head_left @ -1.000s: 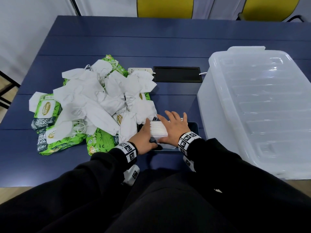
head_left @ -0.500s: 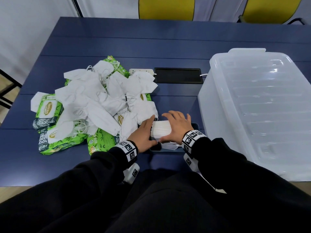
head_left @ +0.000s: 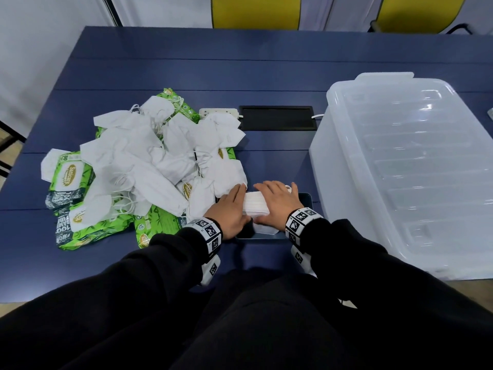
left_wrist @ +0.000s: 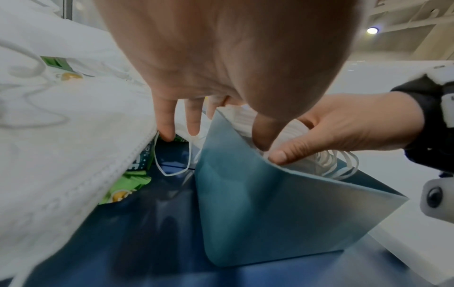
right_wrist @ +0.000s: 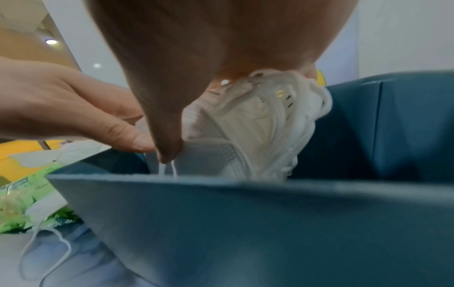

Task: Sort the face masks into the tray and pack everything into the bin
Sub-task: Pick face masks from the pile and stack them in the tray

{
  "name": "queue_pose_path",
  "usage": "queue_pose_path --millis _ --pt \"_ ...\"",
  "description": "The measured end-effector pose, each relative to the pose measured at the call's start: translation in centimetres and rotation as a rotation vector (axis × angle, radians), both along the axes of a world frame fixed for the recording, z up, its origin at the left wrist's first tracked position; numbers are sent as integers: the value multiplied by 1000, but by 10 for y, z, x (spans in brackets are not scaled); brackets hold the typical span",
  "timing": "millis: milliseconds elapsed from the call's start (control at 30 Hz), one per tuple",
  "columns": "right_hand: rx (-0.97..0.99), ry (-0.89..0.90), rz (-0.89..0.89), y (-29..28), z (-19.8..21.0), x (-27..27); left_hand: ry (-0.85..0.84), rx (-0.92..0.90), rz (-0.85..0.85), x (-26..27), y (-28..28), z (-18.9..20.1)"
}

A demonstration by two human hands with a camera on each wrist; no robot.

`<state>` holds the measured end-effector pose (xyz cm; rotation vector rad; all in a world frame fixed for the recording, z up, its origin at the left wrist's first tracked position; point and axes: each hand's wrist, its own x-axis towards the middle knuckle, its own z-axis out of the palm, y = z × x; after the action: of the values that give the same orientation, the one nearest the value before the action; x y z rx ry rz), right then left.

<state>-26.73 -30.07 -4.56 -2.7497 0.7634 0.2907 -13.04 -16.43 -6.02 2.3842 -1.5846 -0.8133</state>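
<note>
A stack of white face masks [head_left: 254, 205] stands on edge in the dark blue tray [head_left: 306, 200] near the table's front edge. My left hand [head_left: 232, 209] lies with straight fingers against the stack's left side, its thumb [left_wrist: 263, 134] inside the tray wall [left_wrist: 270, 213]. My right hand [head_left: 277, 201] covers the stack's right side and top, and its thumb [left_wrist: 277, 155] curls round the near end. The right wrist view shows the stack [right_wrist: 258, 126] under my palm, with ear loops bunched on its right. A loose pile of white masks [head_left: 149, 161] lies to the left.
Green wet-wipe packs [head_left: 69, 177] lie under and around the loose pile. A large translucent bin [head_left: 400, 169] with its lid on stands to the right of the tray. A white power strip [head_left: 218, 112] and a black cable hatch [head_left: 277, 117] sit behind.
Both hands have stayed on the mask stack, closing in on it from both sides and shifting slightly away from me over the tray.
</note>
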Motion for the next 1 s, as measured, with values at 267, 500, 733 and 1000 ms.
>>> queue_pose_path --millis 267,500,733,1000 --pt "74 -4 -67 -11 5 -2 31 -35 41 6 4 5" --pt "144 -10 -120 -15 8 -3 59 -77 -6 11 6 5" --pt "214 -3 -134 -16 6 -3 88 -109 -3 11 4 0" --pt "181 -4 -110 -13 7 -4 113 -111 19 12 4 -2"
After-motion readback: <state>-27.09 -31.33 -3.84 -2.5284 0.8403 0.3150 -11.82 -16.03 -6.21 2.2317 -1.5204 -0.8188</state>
